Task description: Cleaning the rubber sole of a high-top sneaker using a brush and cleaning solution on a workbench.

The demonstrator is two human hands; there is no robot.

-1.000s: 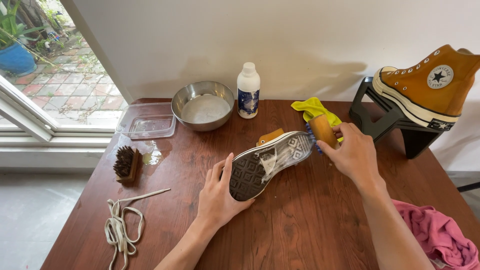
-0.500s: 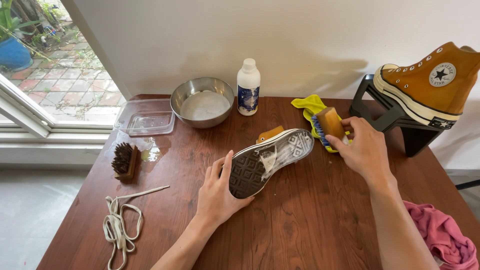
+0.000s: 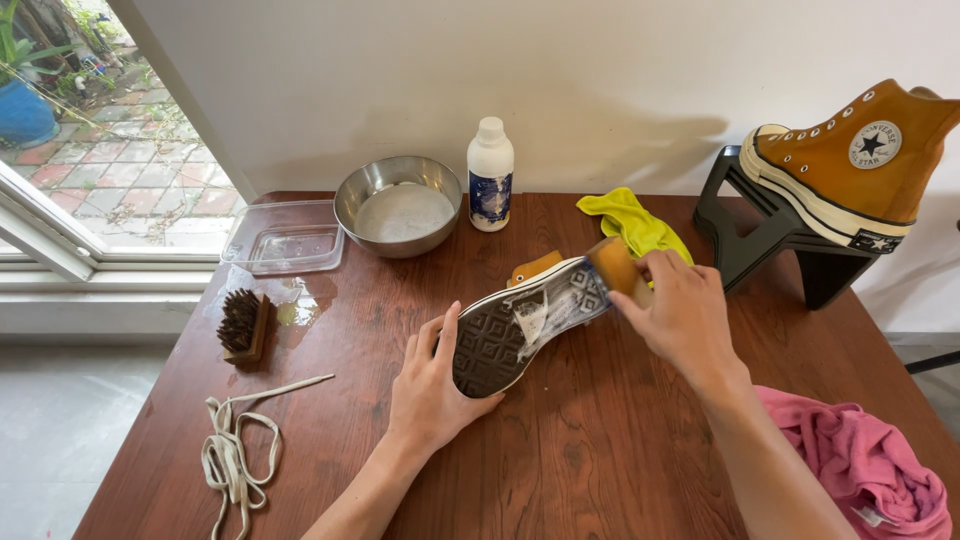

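Wooden table bears everything. Orange high-top shoe sits on black stand at far right. Pink cloth at near right corner. Steel bowl, white bottle at far side. Sneaker lies mid-table, sole up, foam on sole. Left hand flat, fingers spread, pressing heel end. Right hand clamped on brush, bristles at toe end. Laces, brown brush lie at left.

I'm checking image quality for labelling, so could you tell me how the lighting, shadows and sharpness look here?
Head view: daylight comes from the window at left; the shoe on the stand throws a soft shadow on the wall; the table is evenly lit; the right hand is slightly soft; straight edges bow a little toward the corners.
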